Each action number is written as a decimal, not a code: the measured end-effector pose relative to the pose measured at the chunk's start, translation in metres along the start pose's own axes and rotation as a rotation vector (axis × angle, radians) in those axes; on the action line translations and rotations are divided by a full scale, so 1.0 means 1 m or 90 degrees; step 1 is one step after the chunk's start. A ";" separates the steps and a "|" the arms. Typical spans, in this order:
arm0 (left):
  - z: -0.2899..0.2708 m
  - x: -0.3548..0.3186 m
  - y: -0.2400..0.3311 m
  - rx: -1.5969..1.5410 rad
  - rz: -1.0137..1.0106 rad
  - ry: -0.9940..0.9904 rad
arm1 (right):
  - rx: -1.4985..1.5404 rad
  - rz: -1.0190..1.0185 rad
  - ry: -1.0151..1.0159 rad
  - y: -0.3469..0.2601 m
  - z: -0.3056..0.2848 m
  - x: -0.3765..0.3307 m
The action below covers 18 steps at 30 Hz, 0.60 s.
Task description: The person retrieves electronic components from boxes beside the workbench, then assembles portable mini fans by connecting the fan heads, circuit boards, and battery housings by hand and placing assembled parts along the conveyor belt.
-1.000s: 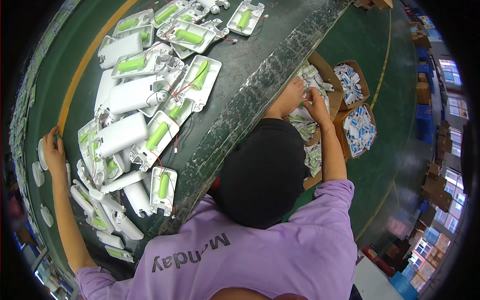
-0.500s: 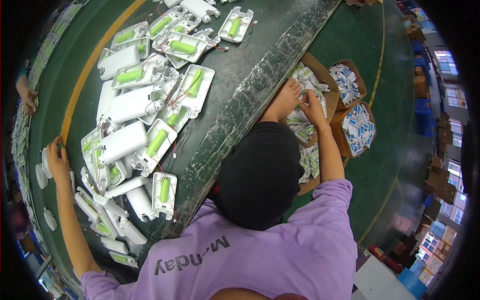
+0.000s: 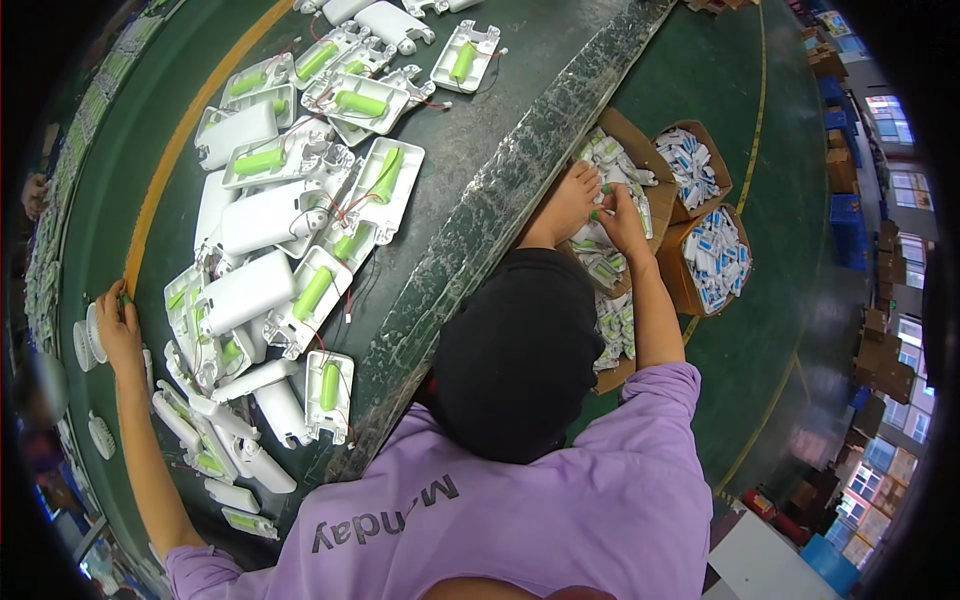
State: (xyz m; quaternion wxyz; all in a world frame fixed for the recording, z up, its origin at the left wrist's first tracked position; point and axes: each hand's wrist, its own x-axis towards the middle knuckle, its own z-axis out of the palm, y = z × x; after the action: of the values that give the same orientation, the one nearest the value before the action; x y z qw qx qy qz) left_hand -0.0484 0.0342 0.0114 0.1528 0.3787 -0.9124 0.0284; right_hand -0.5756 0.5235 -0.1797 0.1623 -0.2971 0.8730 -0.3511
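My left hand (image 3: 118, 330) rests at the left of the dark green table, fingers stretched and apart, beside white round discs (image 3: 83, 345); whether it touches them I cannot tell. My right hand (image 3: 622, 222) hangs over an open carton, beside the toes of my bare foot (image 3: 565, 205). Its fingers are bent, with thumb and forefinger apart and green at their tips. No held object shows in it. Between my hands lies a heap of white plastic housings (image 3: 250, 290), several with green cylindrical cells (image 3: 315, 292) and thin red and black wires.
My black-clad knee (image 3: 520, 350) covers the table's worn edge (image 3: 480, 190). Beyond that edge, cartons (image 3: 632, 140) hold white and green parts, and another carton (image 3: 676, 265) holds white and blue ones. Far left, past a yellow line, another person's hand (image 3: 36, 195) shows beside rows of parts.
My hands keep nearly the same places; the view shifts slightly. The other person's hand at far left has moved away, and a pale blur appears below it at the left rim.
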 end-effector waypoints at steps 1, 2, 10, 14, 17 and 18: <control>0.000 0.001 0.001 0.002 0.004 0.002 | 0.000 0.000 0.001 0.002 0.000 0.000; 0.000 0.001 0.000 0.001 0.005 0.003 | 0.002 -0.007 0.005 0.005 0.000 0.000; 0.005 0.002 0.000 -0.013 0.009 0.007 | -0.009 -0.008 0.022 0.009 -0.001 -0.003; 0.005 0.001 -0.007 0.006 0.018 0.022 | 0.124 0.033 0.085 0.019 0.010 0.003; -0.010 -0.008 -0.036 0.068 0.003 0.024 | 0.335 0.122 0.072 0.011 0.041 0.018; -0.005 -0.007 -0.033 0.027 -0.017 0.024 | 0.349 0.134 0.085 0.022 0.047 0.020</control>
State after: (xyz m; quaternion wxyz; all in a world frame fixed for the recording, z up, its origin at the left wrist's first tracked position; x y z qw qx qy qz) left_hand -0.0189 0.0166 0.0123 0.1620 0.3937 -0.9033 0.0525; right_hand -0.5766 0.4991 -0.2293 0.2146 -0.1266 0.7801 -0.5739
